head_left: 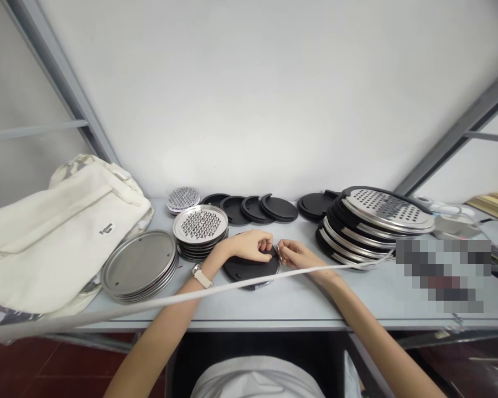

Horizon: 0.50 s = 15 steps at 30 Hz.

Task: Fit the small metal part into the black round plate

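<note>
Currently, left hand (252, 245): fingers curled on the black disc's (249, 268) far edge
Right hand (295, 254): fingertips pinched at the disc rim
Disc: flat on table (299, 301), between grater stacks (200, 231)

A black disc (249, 268) lies between grater stacks (200, 232) (373, 226); more discs (253, 209) behind it.

A plain white wall (274, 83) rises behind the pale grey desk (299, 304), grey metal posts (62, 77) slant at both sides, dark red floor (45, 365) below.
</note>
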Each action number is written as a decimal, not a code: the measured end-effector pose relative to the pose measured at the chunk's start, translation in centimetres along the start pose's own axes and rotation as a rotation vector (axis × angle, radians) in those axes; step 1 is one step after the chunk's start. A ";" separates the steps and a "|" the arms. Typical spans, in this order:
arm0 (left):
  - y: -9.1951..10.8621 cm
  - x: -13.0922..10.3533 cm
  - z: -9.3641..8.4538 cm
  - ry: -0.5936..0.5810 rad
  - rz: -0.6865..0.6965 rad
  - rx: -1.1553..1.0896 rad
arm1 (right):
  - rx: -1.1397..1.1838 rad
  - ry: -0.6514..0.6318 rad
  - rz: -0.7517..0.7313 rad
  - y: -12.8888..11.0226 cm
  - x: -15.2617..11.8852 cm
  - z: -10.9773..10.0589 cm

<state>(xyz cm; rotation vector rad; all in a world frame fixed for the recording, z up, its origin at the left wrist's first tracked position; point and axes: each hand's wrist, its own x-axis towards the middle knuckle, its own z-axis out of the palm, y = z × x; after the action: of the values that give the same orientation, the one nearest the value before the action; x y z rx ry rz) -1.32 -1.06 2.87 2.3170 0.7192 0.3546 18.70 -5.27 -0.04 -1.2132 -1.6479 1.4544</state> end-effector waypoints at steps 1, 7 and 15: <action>0.0 0.0 0.0 -0.002 0.005 -0.014 | 0.002 0.006 -0.001 0.0 0.0 0.0; -0.3 0.2 0.4 -0.013 0.013 -0.084 | -0.035 -0.005 -0.015 0.1 -0.3 0.0; -0.3 0.3 0.8 -0.003 0.031 -0.115 | -0.095 0.011 -0.042 -0.6 -1.8 0.1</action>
<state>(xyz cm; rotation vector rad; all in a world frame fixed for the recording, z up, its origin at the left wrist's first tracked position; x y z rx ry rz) -0.87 -1.06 2.09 2.2215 0.6454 0.3959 19.12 -6.91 0.75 -1.2283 -1.7425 1.3548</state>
